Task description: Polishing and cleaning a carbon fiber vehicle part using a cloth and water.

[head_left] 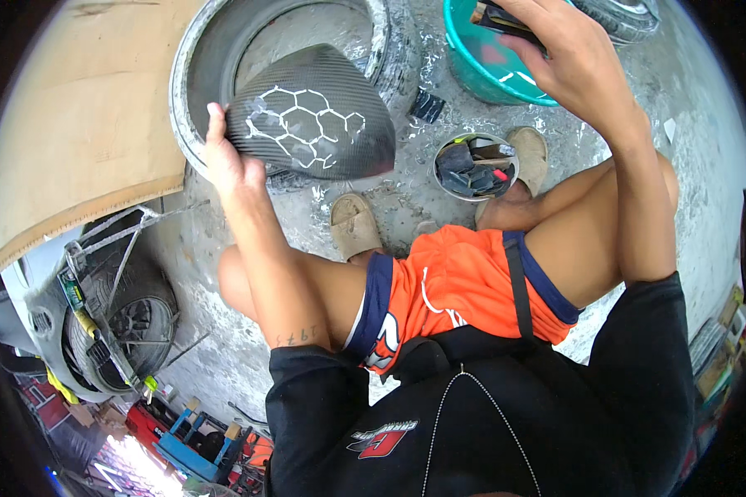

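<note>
My left hand (232,157) grips the left edge of a curved carbon-fibre-patterned shell (331,79) with a white honeycomb line design, held over a pale-rimmed tyre (195,50). My right hand (559,50) is closed around a small dark block (506,23) above a teal bucket (468,66) with liquid in it. A small dark piece (426,106) lies on the floor below the bucket. Between my sandalled feet and slightly right, a round tub (475,184) holds several dark pads and pieces.
Beige board (75,99) at upper left. Car wheels (133,323) with metal bars and grey panels stand at lower left, with tools and bins (182,439) behind. More tyres (622,16) are at upper right, clutter (713,340) along the right edge. The concrete floor (671,215) is paint-spattered.
</note>
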